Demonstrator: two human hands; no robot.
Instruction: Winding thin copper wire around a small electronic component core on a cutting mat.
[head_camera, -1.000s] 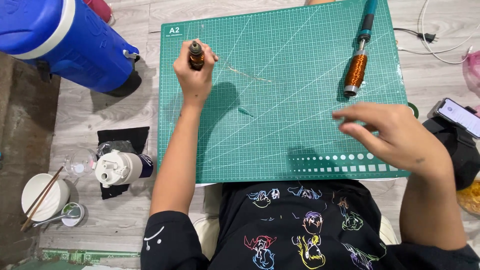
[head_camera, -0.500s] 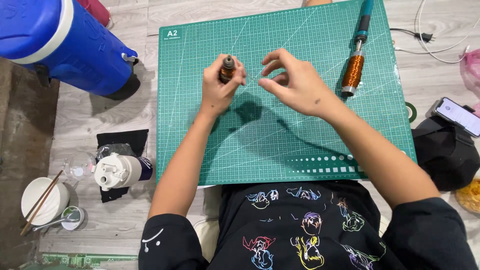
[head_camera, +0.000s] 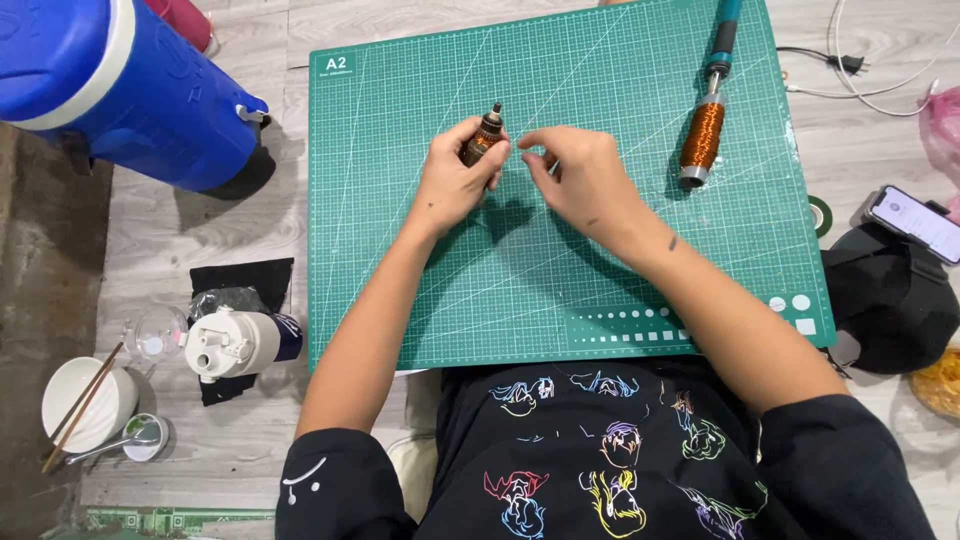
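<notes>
1. Head view, looking straight down: a pale grey plank floor (head_camera: 230, 230) with a green gridded cutting mat (head_camera: 620, 270) laid flat on it, and the person sits at the mat's near edge in a black shirt with coloured line drawings.
2. The left hand (head_camera: 452, 180) is over the middle of the mat, nearer its far edge, fingers curled around a small copper-wound armature (head_camera: 486, 135); the little piece is tilted, its thin shaft pointing towards the far edge.
3. The right hand (head_camera: 580, 178) is just beside it, fingertips pressed together in a pinch right at the armature's side. Whatever sits between those fingertips is too fine to make out.
4. Both forearms run back from mid-mat to the near edge, left one bare to the elbow, right one too.
5. Towards the mat's far right corner lies a long tool with a teal handle and a fat copper coil (head_camera: 702, 135), lengthwise, well apart from the hands.
6. Off the mat's left edge, far corner: a big blue cooler jug (head_camera: 110, 85) with a white band.
7. Off the left edge, near side: a black cloth (head_camera: 240, 280) with a white-lidded bottle (head_camera: 240, 342) lying on it, a clear glass (head_camera: 155, 335) beside that, then a white bowl with chopsticks (head_camera: 85, 405).
8. Off the right edge: a white cable with plug (head_camera: 850, 65), a phone (head_camera: 915, 222) with its screen lit, resting on a black cap (head_camera: 890, 300).
</notes>
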